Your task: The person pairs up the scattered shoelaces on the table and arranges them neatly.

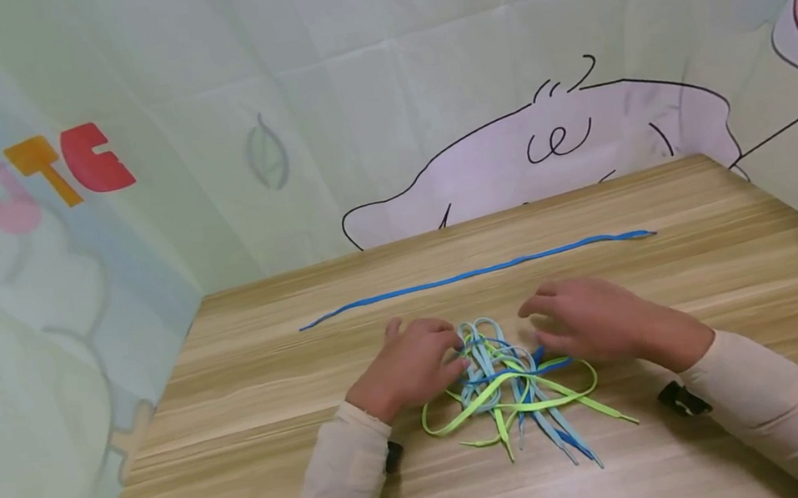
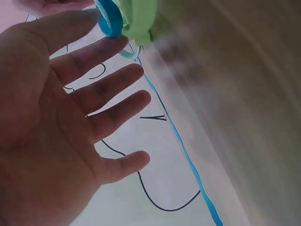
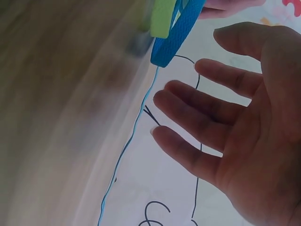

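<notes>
A tangled pile of shoelaces [image 1: 496, 383] in light blue, lime green and darker blue lies on the wooden table. At its left edge is my left hand [image 1: 418, 364], thumb and index finger close to the laces. Spread fingers show on the left hand [image 2: 70, 108] in the left wrist view, where a blue lace loop [image 2: 110, 19] appears near the thumb tip; contact is unclear. My right hand [image 1: 590, 316] hovers just right of the pile. Nothing is in the right hand [image 3: 225, 117] in the right wrist view, its fingers loosely extended beside a blue lace [image 3: 176, 35].
A single blue shoelace [image 1: 478, 273] is stretched out nearly straight across the table beyond the pile. The wooden table [image 1: 242, 438] meets a printed cloth backdrop [image 1: 272, 89] at its back and left edges. Each sleeve bears a black strap piece near the wrist.
</notes>
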A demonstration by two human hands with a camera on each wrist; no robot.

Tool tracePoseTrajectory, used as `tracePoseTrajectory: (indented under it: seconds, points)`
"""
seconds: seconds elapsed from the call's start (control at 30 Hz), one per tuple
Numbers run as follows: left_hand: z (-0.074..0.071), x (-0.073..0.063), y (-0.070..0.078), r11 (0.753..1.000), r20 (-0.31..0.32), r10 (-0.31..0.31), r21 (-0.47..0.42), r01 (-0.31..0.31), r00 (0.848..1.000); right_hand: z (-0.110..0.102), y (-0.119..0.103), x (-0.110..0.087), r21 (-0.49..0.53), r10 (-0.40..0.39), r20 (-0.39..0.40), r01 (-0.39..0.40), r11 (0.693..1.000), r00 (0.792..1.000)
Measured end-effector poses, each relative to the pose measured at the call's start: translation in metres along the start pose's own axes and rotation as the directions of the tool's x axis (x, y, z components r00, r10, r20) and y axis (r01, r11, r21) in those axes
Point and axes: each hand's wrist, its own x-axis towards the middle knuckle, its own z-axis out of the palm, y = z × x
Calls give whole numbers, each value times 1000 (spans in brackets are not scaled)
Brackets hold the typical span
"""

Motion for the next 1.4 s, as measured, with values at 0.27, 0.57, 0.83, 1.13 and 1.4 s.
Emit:
tracePoseTrajectory:
  seconds: [0.27,0.57,0.83,1.13,1.4]
  points:
    - [-1,1,4,997,-16,76,-12,-77,997,0,-4,0,75,-17,73,11,997,997]
    - [-14,1,9,948,-72,80,-303,-98,994,0,-5,1,211,-27,122,0,978,992]
    - [-23,-2,9,880,-140,80,-454,-136,987,0,-7,3,338,-34,151,-19,941,988]
    - [-25,-3,11,867,-208,112,-458,-198,972,0,-7,2,408,-84,159,12,913,984]
    - [-23,-2,12,834,-261,144,-487,-259,955,0,-9,2,427,-83,186,-4,904,979]
